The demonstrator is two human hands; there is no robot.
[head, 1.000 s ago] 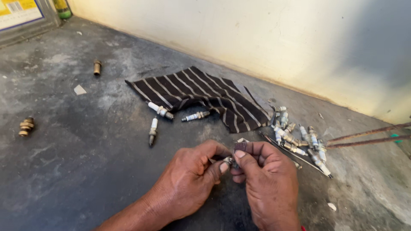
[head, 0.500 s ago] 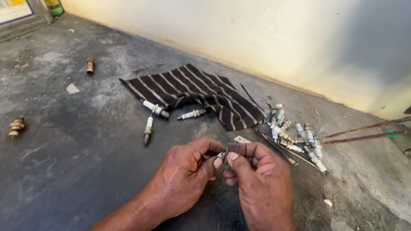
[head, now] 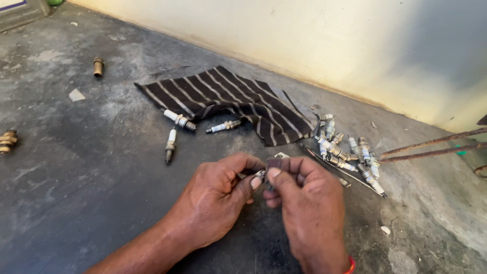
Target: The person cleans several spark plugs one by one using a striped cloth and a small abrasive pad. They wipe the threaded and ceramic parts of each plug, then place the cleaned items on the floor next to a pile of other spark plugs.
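Both hands meet low over the grey concrete floor point(head: 76, 193), just in front of the dark striped cloth point(head: 228, 99) that lies spread near the pale wall point(head: 304, 35). The left hand point(head: 215, 195) is clenched around a spark plug point(head: 259, 175), of which only a small metal end shows between thumb and forefinger. The right hand point(head: 309, 208) pinches a small brownish strip of abrasive paper point(head: 274, 163) between thumb and fingers, pressed against that exposed end of the plug, so the two hands touch at their fingertips. Along the near edge of the cloth lie three loose spark plugs: one point(head: 179, 120) touching the cloth's edge, one point(head: 224, 126) just beside it toward the hands, and one point(head: 170, 144) a little farther out on the floor. To the right of the cloth, close to its corner, a heap of more spark plugs point(head: 350, 155) lies together, with a thin metal rod point(head: 340, 172) on the hands' side of it. Beyond the heap, two rusty bars point(head: 431, 147) stretch to the picture's right edge. Well to the left of the cloth sit a brass fitting point(head: 98, 66) and, farther off at the left edge, another brass piece point(head: 7, 141). A pale scrap point(head: 76, 95) lies between the fitting and the cloth.
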